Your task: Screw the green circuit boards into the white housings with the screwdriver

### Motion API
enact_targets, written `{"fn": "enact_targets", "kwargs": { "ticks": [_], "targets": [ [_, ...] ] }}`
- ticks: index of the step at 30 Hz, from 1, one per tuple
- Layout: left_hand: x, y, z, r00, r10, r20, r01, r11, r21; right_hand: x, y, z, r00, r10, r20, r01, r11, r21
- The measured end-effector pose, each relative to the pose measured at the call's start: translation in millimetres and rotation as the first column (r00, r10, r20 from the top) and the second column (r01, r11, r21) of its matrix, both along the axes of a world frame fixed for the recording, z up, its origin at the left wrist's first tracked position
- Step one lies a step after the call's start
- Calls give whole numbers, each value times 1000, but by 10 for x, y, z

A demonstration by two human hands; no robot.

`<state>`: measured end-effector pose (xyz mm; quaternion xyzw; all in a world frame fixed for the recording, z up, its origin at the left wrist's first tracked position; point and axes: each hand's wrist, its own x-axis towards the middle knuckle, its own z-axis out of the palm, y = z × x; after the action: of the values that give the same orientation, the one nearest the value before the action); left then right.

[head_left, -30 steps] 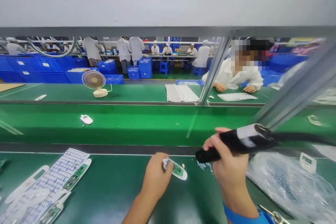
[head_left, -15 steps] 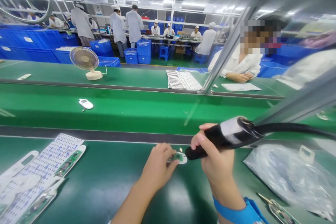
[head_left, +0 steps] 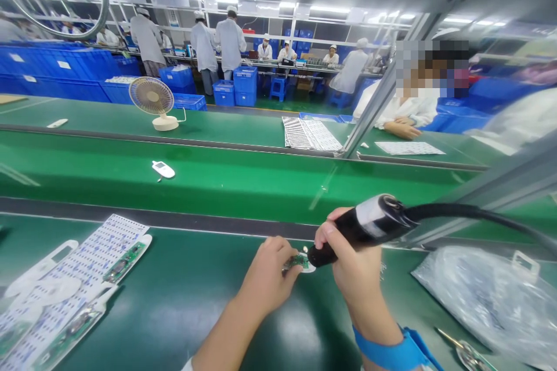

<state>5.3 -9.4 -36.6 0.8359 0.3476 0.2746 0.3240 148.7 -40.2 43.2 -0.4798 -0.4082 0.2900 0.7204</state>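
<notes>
My left hand (head_left: 267,278) pinches a small white casing half with a green circuit board (head_left: 299,261) against the dark green bench. My right hand (head_left: 353,269) is wrapped round a black electric screwdriver (head_left: 363,226) with a white band and a thick black cable (head_left: 478,217) leading off to the right. The driver's tip rests on the board, right beside my left fingertips. A blue band circles my right wrist.
Several white casings with boards lie on a printed sheet (head_left: 65,290) at the left. A clear plastic bag (head_left: 487,295) lies at the right. A white device (head_left: 163,169) sits on the conveyor belt, a small fan (head_left: 152,98) beyond. A person leans on the far bench; others work behind.
The screwdriver tip has come down from beside the casing onto the board. My left hand has drawn the casing slightly closer to my right hand. The camera has tilted down.
</notes>
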Motion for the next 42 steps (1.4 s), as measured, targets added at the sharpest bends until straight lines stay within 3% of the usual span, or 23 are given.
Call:
{"fn": "enact_targets", "kwargs": {
  "ticks": [5,9,14,23,26,29,33,35,37,42],
  "targets": [
    [1,-8,5,1000,3,-17,-3,1000,-2,-1,11,-12,998,29,55,-23,994,-104],
    [0,-9,-5,1000,4,-17,-4,1000,-1,-19,31,-67,997,6,76,3,992,-128],
    [3,-8,-25,1000,6,-17,-6,1000,14,-23,39,-37,995,63,78,-49,983,-176],
    [-8,-5,-14,1000,6,-12,-6,999,49,23,57,17,992,99,71,-85,980,-180],
    [-18,-4,-14,1000,9,-8,-8,998,59,40,58,26,993,114,-2,-113,984,-136],
    [-37,-35,-18,1000,15,-7,-15,998,62,163,38,81,985,97,-141,-99,995,-6],
    [-50,-48,-30,998,57,-8,-56,996,69,496,-6,157,942,-134,-306,191,968,165],
    [-16,72,-11,996,82,-21,-80,992,96,651,-18,157,893,-272,-358,352,918,180],
    [67,341,39,991,122,-61,-113,986,125,750,-17,129,852,-352,-388,440,882,168],
    [451,1427,190,958,253,-133,-231,959,162,790,5,49,826,-370,-426,459,880,125]
  ]
}}
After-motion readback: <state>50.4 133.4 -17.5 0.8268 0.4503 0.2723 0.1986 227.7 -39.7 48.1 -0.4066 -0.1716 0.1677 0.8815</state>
